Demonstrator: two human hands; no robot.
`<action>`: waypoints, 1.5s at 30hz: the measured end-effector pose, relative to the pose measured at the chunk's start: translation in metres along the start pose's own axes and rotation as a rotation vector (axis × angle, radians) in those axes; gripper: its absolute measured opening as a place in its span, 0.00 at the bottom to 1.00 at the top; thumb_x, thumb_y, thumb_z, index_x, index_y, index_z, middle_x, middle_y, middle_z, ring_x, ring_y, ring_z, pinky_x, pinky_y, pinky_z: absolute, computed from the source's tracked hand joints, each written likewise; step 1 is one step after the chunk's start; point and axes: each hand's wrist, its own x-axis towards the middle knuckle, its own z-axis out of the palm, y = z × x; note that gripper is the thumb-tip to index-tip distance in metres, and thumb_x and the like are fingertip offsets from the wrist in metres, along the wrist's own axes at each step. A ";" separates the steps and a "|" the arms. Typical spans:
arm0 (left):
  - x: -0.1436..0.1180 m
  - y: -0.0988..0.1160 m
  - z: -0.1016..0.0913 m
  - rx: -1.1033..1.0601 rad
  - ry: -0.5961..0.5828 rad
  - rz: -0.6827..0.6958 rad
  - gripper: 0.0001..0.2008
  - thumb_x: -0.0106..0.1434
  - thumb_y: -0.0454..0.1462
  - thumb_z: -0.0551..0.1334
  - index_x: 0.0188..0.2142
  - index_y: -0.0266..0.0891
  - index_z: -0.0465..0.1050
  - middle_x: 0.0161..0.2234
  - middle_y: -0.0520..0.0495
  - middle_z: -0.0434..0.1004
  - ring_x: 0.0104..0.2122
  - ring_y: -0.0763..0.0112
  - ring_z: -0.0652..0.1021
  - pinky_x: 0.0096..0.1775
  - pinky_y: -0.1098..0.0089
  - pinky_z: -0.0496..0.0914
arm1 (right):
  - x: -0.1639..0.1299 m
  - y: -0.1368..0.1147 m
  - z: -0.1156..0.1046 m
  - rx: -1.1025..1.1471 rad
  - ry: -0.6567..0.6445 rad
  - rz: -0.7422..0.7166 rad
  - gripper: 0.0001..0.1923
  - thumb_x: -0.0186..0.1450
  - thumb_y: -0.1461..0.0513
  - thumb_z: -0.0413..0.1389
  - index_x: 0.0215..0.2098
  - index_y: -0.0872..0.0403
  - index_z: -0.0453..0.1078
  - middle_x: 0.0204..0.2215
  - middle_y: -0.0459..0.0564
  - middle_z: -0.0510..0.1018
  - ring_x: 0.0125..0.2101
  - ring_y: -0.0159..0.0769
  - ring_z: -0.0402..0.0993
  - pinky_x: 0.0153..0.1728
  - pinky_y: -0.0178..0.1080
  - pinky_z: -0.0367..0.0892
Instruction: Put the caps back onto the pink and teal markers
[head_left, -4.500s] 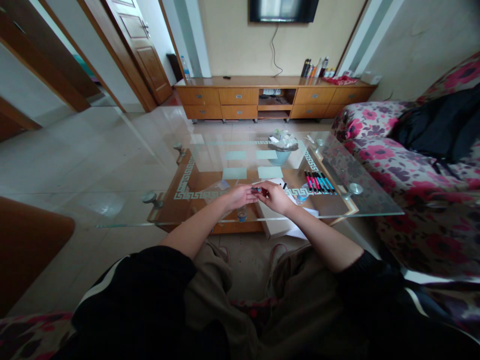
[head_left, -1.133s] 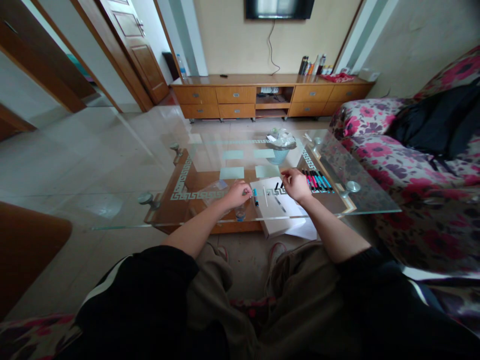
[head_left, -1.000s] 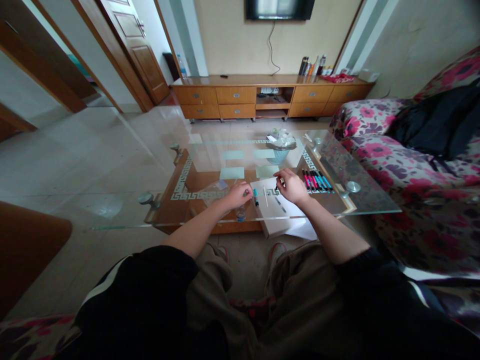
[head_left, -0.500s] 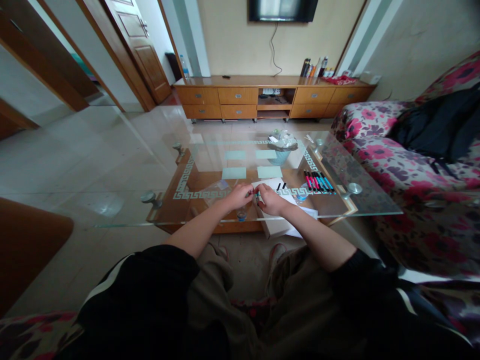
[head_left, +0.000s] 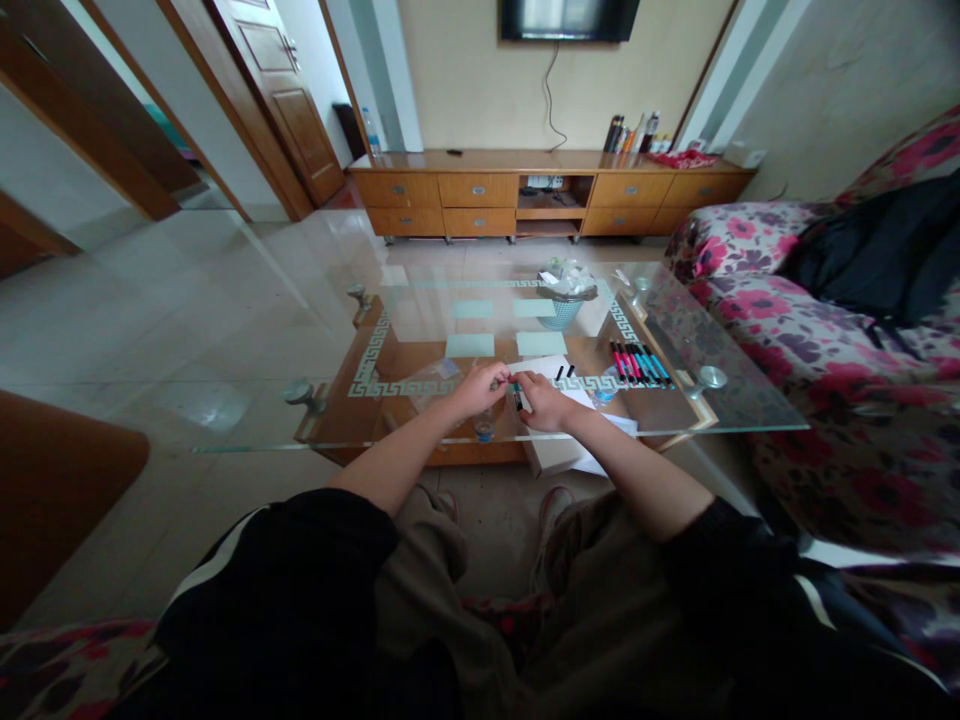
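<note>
My left hand [head_left: 481,389] is closed in a pinch over the glass table, its fingertips almost meeting those of the other hand. Whatever they pinch is too small to make out. Under the curled fingers of my right hand [head_left: 546,402] shows a slim marker pen [head_left: 517,399], dark with a hint of teal; the fingers hide most of it. Two short black caps [head_left: 565,372] lie just beyond that hand. Farther right is a row of several pink and blue markers [head_left: 640,363] with black ends, side by side on the glass.
The glass coffee table [head_left: 420,428] has a lower wooden shelf. Beneath the glass are a white box [head_left: 551,456] and paper sheets. A bin [head_left: 564,308] with a bag shows at the far side. A floral sofa [head_left: 757,300] stands right, a TV cabinet [head_left: 480,190] ahead.
My hands have shifted very slightly; more of the dark pen shows below the right fingers. The caps and the marker row are unchanged.
</note>
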 end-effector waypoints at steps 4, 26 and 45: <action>-0.001 0.001 -0.001 -0.038 0.026 -0.019 0.05 0.63 0.32 0.60 0.38 0.38 0.73 0.34 0.47 0.81 0.34 0.69 0.79 0.40 0.69 0.72 | -0.001 -0.001 -0.002 -0.029 -0.021 -0.001 0.35 0.56 0.69 0.61 0.61 0.61 0.60 0.56 0.64 0.70 0.57 0.52 0.67 0.61 0.52 0.61; 0.001 0.002 -0.002 -0.091 0.116 -0.049 0.06 0.66 0.36 0.59 0.38 0.40 0.74 0.37 0.46 0.82 0.37 0.67 0.80 0.42 0.67 0.73 | 0.001 0.001 0.000 0.192 0.120 0.006 0.36 0.51 0.67 0.66 0.57 0.55 0.64 0.53 0.58 0.65 0.51 0.46 0.71 0.56 0.51 0.69; 0.004 0.008 -0.004 -0.208 0.258 -0.082 0.06 0.68 0.37 0.59 0.38 0.37 0.73 0.33 0.48 0.79 0.31 0.72 0.77 0.36 0.72 0.69 | 0.016 0.001 -0.002 0.788 0.365 0.267 0.19 0.66 0.49 0.57 0.32 0.55 0.78 0.36 0.52 0.82 0.36 0.39 0.79 0.43 0.43 0.76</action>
